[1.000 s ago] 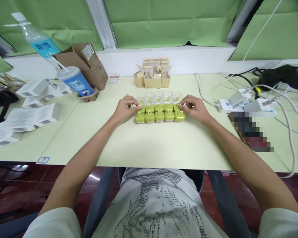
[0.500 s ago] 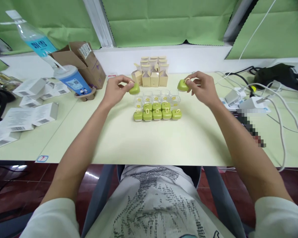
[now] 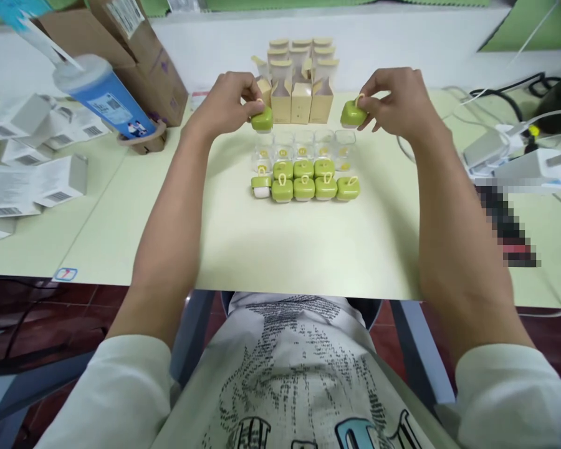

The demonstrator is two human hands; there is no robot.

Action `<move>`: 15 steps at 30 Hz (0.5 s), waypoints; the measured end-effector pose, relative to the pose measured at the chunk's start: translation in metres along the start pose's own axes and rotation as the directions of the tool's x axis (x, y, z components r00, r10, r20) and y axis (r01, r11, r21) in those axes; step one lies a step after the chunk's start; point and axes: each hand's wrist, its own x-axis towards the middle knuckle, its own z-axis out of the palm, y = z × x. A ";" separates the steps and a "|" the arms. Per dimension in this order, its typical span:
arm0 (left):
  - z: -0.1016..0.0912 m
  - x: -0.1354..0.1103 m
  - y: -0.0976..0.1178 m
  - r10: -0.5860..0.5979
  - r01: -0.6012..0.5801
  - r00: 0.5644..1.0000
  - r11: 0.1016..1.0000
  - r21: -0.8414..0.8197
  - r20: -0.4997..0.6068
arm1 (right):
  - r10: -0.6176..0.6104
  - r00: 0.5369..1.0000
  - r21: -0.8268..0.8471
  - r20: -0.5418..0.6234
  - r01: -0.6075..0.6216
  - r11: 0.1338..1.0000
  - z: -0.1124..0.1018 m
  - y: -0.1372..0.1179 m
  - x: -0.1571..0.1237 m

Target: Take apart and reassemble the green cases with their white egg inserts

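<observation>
My left hand (image 3: pixel 227 107) pinches a small green case (image 3: pixel 262 121) above the left end of some clear plastic cups (image 3: pixel 302 149). Level with it on the other side, my right hand (image 3: pixel 399 100) holds another small green case (image 3: pixel 352 115) near its pale loop, over the right end of the cups. Below lie two rows of similar green cases (image 3: pixel 303 188), each with a pale yellow loop on top. The leftmost case (image 3: pixel 261 185) in the front row shows a white lower part under its green top. Yellow marks are visible in the clear cups.
Open cream cardboard boxes (image 3: pixel 301 103) stand at the back by the wall. White boxes (image 3: pixel 58 181), a brown carton (image 3: pixel 154 68) and a blue cup (image 3: pixel 107 93) occupy the left. Right of my arm are white chargers (image 3: pixel 528 169) with cables.
The view has tilted down and come closer. Both hands still hold their green cases, now nearer the clear cups. The leftmost front case now shows more white below its green top.
</observation>
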 end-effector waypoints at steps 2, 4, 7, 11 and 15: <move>0.000 0.000 -0.003 0.022 -0.022 0.999 1.000 0.000 0.044 | 0.007 1.000 -0.027 0.028 -0.006 1.000 0.002 -0.002 -0.003; 0.000 -0.001 -0.003 0.033 -0.033 0.998 0.999 0.004 0.059 | 0.005 0.999 -0.070 0.050 -0.002 0.998 0.004 -0.004 -0.004; 0.003 -0.001 0.000 0.014 -0.015 0.999 1.000 0.021 0.039 | 0.002 0.998 -0.118 0.062 0.005 0.993 0.006 -0.005 -0.004; 0.008 -0.001 0.003 0.005 -0.005 0.999 1.000 0.010 0.039 | -0.002 0.997 -0.181 0.073 0.015 0.983 0.008 0.000 0.000; 0.007 0.000 0.000 -0.016 0.016 0.998 1.000 0.005 0.060 | -0.033 0.997 -0.236 0.070 0.049 0.971 0.009 0.009 0.005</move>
